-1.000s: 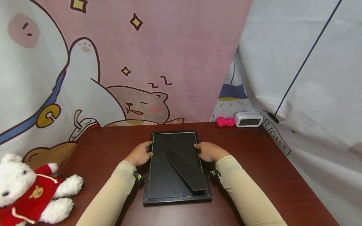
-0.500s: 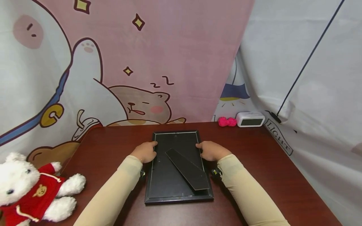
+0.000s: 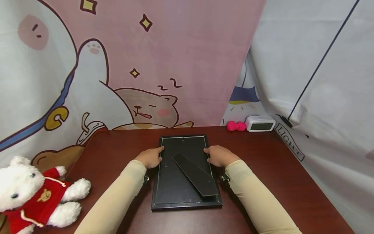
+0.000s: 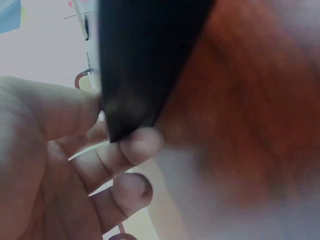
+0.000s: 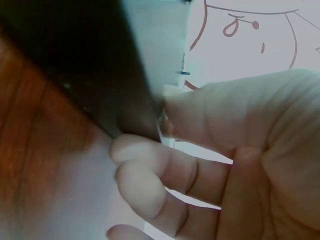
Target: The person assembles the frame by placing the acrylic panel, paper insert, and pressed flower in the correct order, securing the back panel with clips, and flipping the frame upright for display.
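Note:
A black picture frame (image 3: 168,191) lies back side up on the table in the head view, its easel leg (image 3: 196,175) slanting across the backing. The left hand (image 3: 150,158) holds the frame's left edge. Opposite it, the right hand (image 3: 220,156) grips the right edge. In the left wrist view, thumb and fingers pinch the dark frame (image 4: 145,55) at its border, fingertips curled under it. The right wrist view has the thumb on one face of the frame (image 5: 85,55) and curled fingers beneath. The frame's front is hidden.
The reddish-brown table (image 3: 117,146) stands against a cartoon-printed curtain (image 3: 198,58). A white digital clock (image 3: 260,124) and a pink bow-shaped item (image 3: 236,125) sit at the back right. A white plush bear (image 3: 38,195) in red is at the left.
The head view has turned slightly left, so the scene sits a little further right. The left wrist has turned slightly. Both hands stay on the picture frame's edges.

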### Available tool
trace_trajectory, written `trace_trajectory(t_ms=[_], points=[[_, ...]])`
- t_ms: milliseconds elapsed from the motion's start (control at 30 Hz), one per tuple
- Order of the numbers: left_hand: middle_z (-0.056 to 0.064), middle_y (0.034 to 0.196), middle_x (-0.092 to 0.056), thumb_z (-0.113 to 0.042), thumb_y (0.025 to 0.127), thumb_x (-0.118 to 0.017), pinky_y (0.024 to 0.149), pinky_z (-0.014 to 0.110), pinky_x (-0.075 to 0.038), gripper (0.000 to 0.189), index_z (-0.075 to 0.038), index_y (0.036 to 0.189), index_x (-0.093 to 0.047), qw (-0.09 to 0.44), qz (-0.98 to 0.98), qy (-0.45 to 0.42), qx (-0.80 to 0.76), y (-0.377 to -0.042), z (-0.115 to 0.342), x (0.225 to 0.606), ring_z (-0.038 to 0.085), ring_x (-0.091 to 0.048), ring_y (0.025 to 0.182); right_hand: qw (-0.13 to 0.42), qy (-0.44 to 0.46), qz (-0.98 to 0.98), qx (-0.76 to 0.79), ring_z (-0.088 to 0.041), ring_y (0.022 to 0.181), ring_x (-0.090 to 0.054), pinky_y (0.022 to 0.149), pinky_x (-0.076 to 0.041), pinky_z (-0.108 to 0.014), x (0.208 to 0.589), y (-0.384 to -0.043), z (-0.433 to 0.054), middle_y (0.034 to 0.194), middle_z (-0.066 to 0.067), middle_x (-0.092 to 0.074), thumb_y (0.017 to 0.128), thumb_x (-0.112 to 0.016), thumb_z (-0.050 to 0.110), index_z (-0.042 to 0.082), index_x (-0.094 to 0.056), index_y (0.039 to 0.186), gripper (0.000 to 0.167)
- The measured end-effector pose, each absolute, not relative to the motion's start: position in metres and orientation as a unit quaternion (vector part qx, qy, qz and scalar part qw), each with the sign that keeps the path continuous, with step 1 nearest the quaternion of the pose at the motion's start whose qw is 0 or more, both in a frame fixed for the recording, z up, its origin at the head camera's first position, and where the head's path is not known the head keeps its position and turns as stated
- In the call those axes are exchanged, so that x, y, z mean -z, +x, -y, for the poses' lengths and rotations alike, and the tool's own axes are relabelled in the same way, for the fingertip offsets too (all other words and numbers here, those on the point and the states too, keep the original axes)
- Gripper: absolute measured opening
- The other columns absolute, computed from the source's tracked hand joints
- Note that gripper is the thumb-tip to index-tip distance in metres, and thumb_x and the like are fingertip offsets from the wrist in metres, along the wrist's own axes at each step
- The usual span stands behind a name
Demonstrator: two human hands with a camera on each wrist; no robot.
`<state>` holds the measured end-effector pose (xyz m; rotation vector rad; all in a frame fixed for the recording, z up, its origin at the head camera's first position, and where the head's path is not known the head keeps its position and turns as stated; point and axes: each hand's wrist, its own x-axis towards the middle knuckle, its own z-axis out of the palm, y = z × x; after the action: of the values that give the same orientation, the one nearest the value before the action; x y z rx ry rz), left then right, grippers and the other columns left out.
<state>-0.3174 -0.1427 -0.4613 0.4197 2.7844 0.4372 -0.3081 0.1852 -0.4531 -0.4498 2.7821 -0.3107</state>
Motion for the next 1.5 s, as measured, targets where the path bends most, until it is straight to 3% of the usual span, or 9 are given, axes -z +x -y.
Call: trace_trajectory(t_ms=[200,367,533,633,767,933,1300,1500], points=[[0.02,0.16,-0.05,-0.025,0.108,-0.059,0.096,0.054,-0.053,0.068,-0.01,0.167,-0.03,0.144,-0.97,0.139,-0.141,-0.316,0.15,0.466,0.039,-0.057,0.139,0.146,-0.149,-0.969,0.13,-0.035,0.143,-0.053,0.116,-0.043,-0.054,0.46,-0.309,-0.187,0.156,-0.013,-0.056,0.099,-0.075,0.022,0.015,-0.056,0.154,0.059],[0.021,0.164,-0.043,-0.025,0.109,-0.056,0.108,0.057,-0.048,0.072,-0.006,0.169,-0.02,0.153,-0.966,0.132,-0.163,-0.315,0.154,0.468,0.04,-0.051,0.144,0.132,-0.139,-0.972,0.137,-0.038,0.138,-0.057,0.112,-0.046,-0.057,0.462,-0.311,-0.189,0.155,-0.02,-0.055,0.095,-0.08,0.026,0.021,-0.055,0.156,0.066],[0.02,0.165,-0.041,-0.024,0.109,-0.057,0.113,0.062,-0.042,0.071,-0.007,0.168,-0.022,0.154,-0.963,0.134,-0.174,-0.315,0.154,0.469,0.042,-0.048,0.146,0.128,-0.145,-0.974,0.119,-0.038,0.13,-0.06,0.108,-0.051,-0.056,0.459,-0.323,-0.187,0.152,-0.023,-0.05,0.087,-0.088,0.032,0.02,-0.048,0.16,0.084],[0.019,0.166,-0.041,-0.024,0.109,-0.057,0.115,0.065,-0.039,0.071,-0.008,0.168,-0.023,0.156,-0.964,0.13,-0.174,-0.314,0.153,0.471,0.042,-0.047,0.147,0.145,-0.165,-0.97,0.106,-0.043,0.141,-0.051,0.114,-0.045,-0.057,0.456,-0.335,-0.181,0.159,-0.023,-0.044,0.087,-0.087,0.039,0.019,-0.041,0.164,0.092],[0.019,0.165,-0.042,-0.025,0.109,-0.057,0.116,0.066,-0.036,0.071,-0.008,0.169,-0.023,0.156,-0.965,0.122,-0.174,-0.314,0.151,0.473,0.042,-0.047,0.148,0.17,-0.178,-0.964,0.102,-0.045,0.151,-0.039,0.12,-0.035,-0.061,0.453,-0.354,-0.168,0.166,-0.021,-0.037,0.095,-0.074,0.053,0.018,-0.035,0.167,0.089],[0.02,0.165,-0.042,-0.024,0.108,-0.058,0.116,0.067,-0.036,0.07,-0.008,0.168,-0.025,0.157,-0.964,0.127,-0.173,-0.315,0.147,0.473,0.043,-0.047,0.147,0.191,-0.17,-0.962,0.098,-0.038,0.158,-0.029,0.125,-0.026,-0.061,0.451,-0.375,-0.155,0.171,-0.018,-0.03,0.101,-0.061,0.059,0.022,-0.029,0.169,0.084],[0.018,0.166,-0.041,-0.024,0.108,-0.058,0.117,0.064,-0.037,0.07,-0.01,0.169,-0.025,0.154,-0.963,0.121,-0.186,-0.316,0.146,0.474,0.042,-0.047,0.147,0.186,-0.165,-0.967,0.05,-0.049,0.153,-0.031,0.122,-0.029,-0.065,0.451,-0.381,-0.133,0.168,-0.02,-0.033,0.102,-0.058,0.061,0.037,-0.038,0.164,0.069],[0.019,0.165,-0.042,-0.024,0.108,-0.058,0.116,0.064,-0.037,0.071,-0.01,0.169,-0.024,0.154,-0.964,0.119,-0.181,-0.316,0.146,0.471,0.042,-0.047,0.147,0.192,-0.143,-0.969,0.066,-0.052,0.156,-0.024,0.123,-0.023,-0.069,0.448,-0.38,-0.123,0.172,-0.021,-0.026,0.1,-0.062,0.061,0.041,-0.032,0.166,0.075]])
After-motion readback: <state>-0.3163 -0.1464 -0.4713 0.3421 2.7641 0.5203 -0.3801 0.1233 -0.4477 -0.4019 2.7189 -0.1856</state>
